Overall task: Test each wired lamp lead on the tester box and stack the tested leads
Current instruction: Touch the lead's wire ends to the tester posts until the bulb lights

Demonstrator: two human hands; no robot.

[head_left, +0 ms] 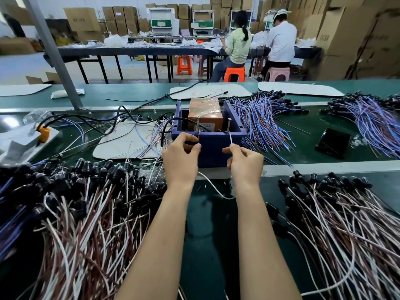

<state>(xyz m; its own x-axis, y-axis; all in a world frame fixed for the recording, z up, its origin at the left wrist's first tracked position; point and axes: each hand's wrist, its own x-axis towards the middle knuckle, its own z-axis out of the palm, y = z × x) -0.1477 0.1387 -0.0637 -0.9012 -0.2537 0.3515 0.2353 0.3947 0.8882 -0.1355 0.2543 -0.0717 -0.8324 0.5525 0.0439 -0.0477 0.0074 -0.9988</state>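
Lead (231,139) in left hand (180,156), right hand (244,162), seemingly touching tester box (213,153)

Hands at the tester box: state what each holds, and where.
Left hand and right hand each pinch a wire end of a lead, near its tip.

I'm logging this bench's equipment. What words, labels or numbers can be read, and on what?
No text is readable.
Label on the orange box inside the blue tester box: too small to read.
Print on the cardboard cartons: blurred.
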